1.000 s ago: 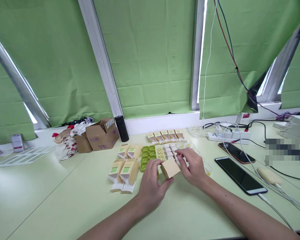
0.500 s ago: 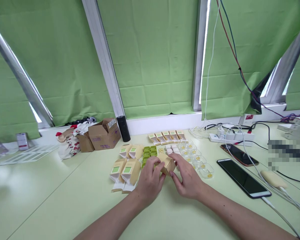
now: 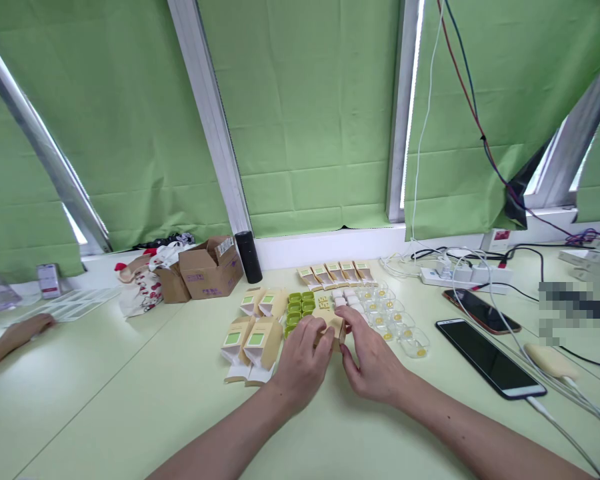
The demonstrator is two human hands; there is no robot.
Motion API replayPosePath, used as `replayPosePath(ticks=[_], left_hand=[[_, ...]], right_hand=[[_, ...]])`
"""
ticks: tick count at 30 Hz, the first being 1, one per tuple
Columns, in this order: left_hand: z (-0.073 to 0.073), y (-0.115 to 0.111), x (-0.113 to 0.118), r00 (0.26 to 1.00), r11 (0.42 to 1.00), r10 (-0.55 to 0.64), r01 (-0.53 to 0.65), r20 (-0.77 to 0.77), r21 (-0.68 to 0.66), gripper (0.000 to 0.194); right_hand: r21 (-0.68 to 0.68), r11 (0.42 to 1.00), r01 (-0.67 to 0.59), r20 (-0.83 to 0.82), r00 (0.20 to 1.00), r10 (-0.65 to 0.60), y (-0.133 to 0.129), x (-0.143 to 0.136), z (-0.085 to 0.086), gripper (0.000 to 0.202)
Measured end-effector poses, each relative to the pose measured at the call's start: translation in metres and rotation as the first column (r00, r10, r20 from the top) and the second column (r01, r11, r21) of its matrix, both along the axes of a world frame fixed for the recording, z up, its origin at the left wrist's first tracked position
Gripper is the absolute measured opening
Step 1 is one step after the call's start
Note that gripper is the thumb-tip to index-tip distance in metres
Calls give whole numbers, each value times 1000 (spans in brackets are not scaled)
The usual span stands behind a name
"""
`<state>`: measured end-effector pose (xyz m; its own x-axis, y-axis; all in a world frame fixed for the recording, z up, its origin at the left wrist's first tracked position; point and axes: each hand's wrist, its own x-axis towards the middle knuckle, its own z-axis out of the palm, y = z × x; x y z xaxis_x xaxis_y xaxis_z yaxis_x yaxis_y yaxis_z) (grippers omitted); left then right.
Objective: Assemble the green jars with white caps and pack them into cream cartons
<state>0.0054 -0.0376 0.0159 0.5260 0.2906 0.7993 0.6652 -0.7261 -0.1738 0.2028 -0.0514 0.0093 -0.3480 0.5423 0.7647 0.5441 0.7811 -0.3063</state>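
Observation:
Between my hands is a small kraft paper box (image 3: 336,325), partly covered by my fingers. My left hand (image 3: 304,357) grips its left side, and my right hand (image 3: 370,353) holds its right side. Left of my hands stand several kraft boxes with green labels (image 3: 263,340), their white flaps open. Green square containers (image 3: 294,308) sit just behind my left hand. Beyond the held box are small yellow pieces (image 3: 324,302) and white pieces (image 3: 349,297). Clear cups with yellow centres (image 3: 391,319) spread to the right. A row of kraft boxes (image 3: 335,275) lies at the back.
A cardboard box (image 3: 210,270), a black cylinder (image 3: 249,257) and a patterned cloth bag (image 3: 141,287) are at the back left. Two phones (image 3: 490,359) (image 3: 481,311), a power strip (image 3: 464,280) and cables lie right. Another person's hand (image 3: 34,328) rests far left.
The held box has tilted and turned slightly between my hands. Another person's hand and forearm have come into view at the far left. The camera view has shifted slightly.

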Motion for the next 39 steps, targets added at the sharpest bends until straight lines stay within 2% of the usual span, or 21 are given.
replayPosePath(ticks=[6,13,21,25,29,32,35,39], left_hand=[[1,-2,3,1000,1000,1,-1,-17,-3,39],[-2,-3,2,999,997,4,-6,-34,-72,40],[-2,-5,-1,1000,979,-9,13,23,-202,54],[-3,-4,-3,998,963,-6,24,70,-269,58],[-4,-4,-4,994,949,-28,60,106,-308,60],[-4,-4,-4,989,941,-33,79,141,-330,59],[-4,-5,-3,985,936,-47,101,166,-337,57],[-5,-5,-3,977,926,-53,125,205,-355,55]], right_hand=[[-25,1000,-9,5,1000,9,0,-3,0,79],[-61,998,24,-3,1000,-25,1,-3,-2,78],[-67,997,-24,-41,999,21,6,1,-7,83],[-34,998,-50,-68,997,48,7,2,-5,76],[-15,1000,20,-34,999,-21,6,4,0,58],[77,995,70,9,997,-70,3,6,5,47],[155,986,61,16,998,-64,0,6,10,47],[187,981,58,-11,998,-57,0,4,13,50]])
